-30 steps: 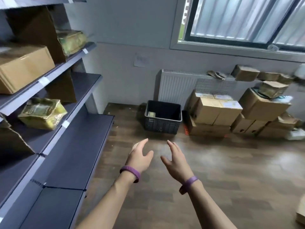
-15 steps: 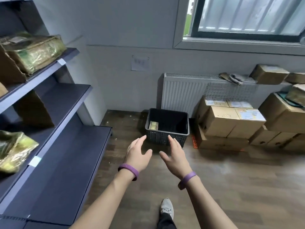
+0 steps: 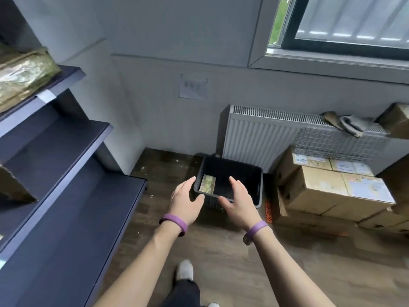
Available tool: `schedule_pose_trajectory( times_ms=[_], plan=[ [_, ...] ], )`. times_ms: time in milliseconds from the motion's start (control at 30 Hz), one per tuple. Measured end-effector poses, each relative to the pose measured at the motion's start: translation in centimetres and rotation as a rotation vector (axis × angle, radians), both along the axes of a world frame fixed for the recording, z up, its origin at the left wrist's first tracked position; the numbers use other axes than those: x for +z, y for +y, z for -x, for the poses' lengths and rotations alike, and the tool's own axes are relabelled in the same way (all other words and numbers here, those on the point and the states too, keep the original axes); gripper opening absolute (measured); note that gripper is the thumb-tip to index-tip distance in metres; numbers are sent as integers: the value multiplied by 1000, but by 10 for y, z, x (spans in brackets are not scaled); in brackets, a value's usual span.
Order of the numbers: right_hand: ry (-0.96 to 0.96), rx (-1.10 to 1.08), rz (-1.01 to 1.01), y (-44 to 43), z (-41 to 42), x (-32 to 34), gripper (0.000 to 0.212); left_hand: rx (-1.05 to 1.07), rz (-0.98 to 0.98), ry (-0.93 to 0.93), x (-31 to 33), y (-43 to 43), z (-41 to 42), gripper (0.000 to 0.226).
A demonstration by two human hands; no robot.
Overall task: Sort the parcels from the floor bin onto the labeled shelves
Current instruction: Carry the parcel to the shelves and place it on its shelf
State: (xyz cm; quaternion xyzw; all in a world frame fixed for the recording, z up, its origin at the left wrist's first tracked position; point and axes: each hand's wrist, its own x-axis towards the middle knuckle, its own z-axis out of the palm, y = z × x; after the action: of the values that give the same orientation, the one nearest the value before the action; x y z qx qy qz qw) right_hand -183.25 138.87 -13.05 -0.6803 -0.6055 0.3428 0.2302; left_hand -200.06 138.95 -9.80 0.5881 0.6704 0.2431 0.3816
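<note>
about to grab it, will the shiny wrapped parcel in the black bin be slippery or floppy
Probably slick: the parcel has a glossy wrap. Likely light and fairly stiff: it looks small, flat and straight-edged in the bin.

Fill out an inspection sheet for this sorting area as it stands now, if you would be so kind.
Surface: wood-look floor, small debris near the wall corner.
Job's things: black bin on the floor holds one wrapped parcel at its left side; dark shelves on the left, a shiny parcel on an upper one.
Clutter: stacked cardboard boxes right of the bin; cloth on the radiator.
Grippers: left hand and right hand open, empty, reaching toward the bin.
Cables: nothing seen.
Surroundings: window; paper note on the wall.
</note>
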Motion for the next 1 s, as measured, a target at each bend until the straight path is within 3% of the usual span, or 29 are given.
schedule_pose_trajectory(
  times_ms=[400, 667, 867, 1000],
  plan=[
    [-80, -69, 154, 232, -18, -57, 70, -92, 122, -68, -72, 272, -26, 53],
    [-124, -34, 271, 372, -32, -102, 67, -142, 231, 19, -123, 423, -35, 52],
    [-163, 95, 497, 436, -44, -205, 65, -103, 450, 18, -228, 476, -53, 50],
    [-183, 172, 659, 453, -58, -310, 65, -52, 564, 30, -329, 485, -67, 52]
  ],
)
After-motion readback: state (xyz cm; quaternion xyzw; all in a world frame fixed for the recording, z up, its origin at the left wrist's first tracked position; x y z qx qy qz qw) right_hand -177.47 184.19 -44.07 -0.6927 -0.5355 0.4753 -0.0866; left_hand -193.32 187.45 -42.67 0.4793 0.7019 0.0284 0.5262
